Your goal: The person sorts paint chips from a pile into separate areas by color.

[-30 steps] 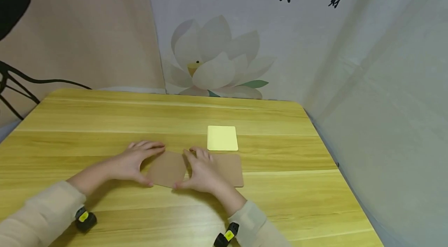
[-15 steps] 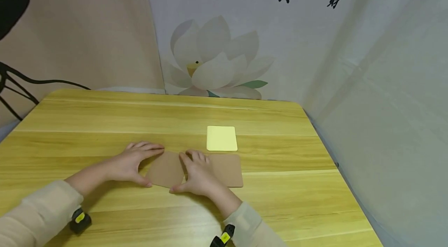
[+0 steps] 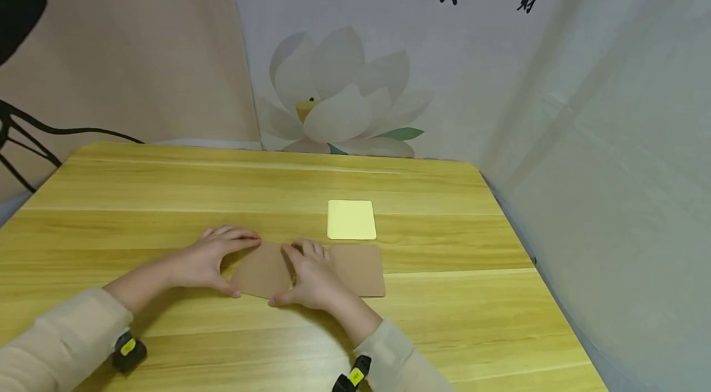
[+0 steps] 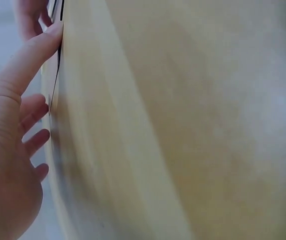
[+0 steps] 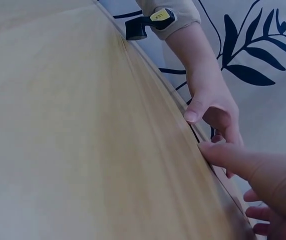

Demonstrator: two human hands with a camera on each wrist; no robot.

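Observation:
A flat brown cardboard square (image 3: 261,271) lies slightly turned on the wooden table between both hands. My left hand (image 3: 205,261) grips its left side, the thumb at the near edge and the fingertips at the far edge. Across from it, my right hand (image 3: 313,275) holds the right side, thumb near and index finger far. A second brown cardboard square (image 3: 360,270) lies to the right, its left part hidden behind the right hand. The left wrist view shows the left thumb (image 4: 37,52) at the thin edge of the cardboard, seen nearly edge-on.
A pale yellow square card (image 3: 352,220) lies just behind the right brown square. The wooden table (image 3: 444,330) has a printed curtain (image 3: 355,83) behind it. A black metal stand (image 3: 28,133) is at the left. Each wrist wears a small black camera (image 3: 129,353).
Both hands keep their hold on the left brown square. The right hand has shifted slightly left. The yellow card and the right square stay in place.

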